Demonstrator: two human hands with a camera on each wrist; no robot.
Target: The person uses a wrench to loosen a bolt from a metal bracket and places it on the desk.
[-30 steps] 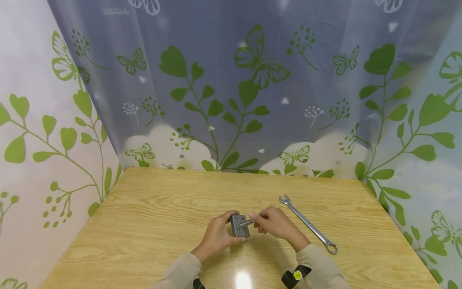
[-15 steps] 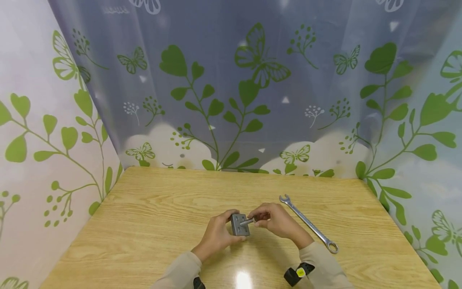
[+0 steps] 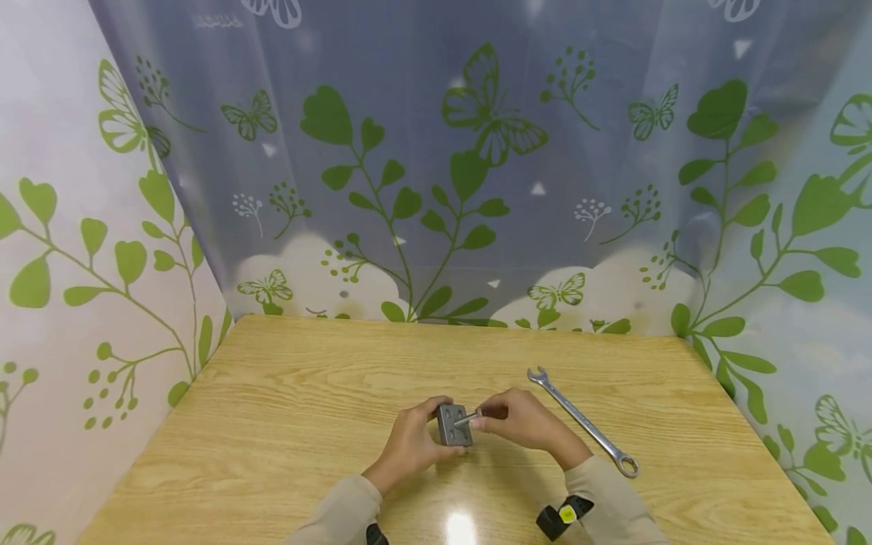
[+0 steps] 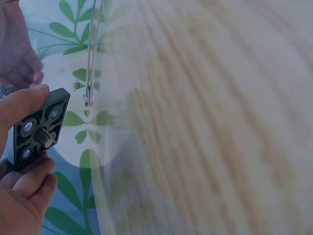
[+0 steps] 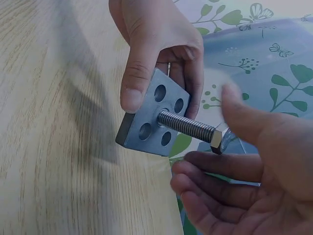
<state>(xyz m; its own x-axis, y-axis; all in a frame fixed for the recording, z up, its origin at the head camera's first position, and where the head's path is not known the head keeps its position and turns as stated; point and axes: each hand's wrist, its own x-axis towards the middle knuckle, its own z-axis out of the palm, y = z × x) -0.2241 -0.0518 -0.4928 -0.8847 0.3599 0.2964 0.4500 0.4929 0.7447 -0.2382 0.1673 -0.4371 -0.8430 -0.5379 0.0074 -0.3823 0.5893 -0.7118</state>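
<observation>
A grey square block with several round holes (image 5: pixel 155 139) is gripped at opposite edges by my left hand (image 3: pixel 409 443), above the table. Through its centre runs a threaded hex bolt (image 5: pixel 188 125). The bolt's threaded tip (image 4: pixel 45 138) pokes out of the ribbed far face in the left wrist view. At the hex head, my right hand (image 3: pixel 521 420) has thumb and forefinger on either side, pinching it. In the right wrist view the thumb is blurred and its contact with the head is hard to see.
A combination wrench (image 3: pixel 582 420) lies slantwise on the wooden table (image 3: pixel 286 393), right of the right hand. Leaf-and-butterfly patterned curtains (image 3: pixel 381 189) enclose the table at the back and both sides.
My right thumb and fingers have shifted about the bolt head, first drawing back slightly, then closing in with the thumb lower. The left hand and block stay nearly still.
</observation>
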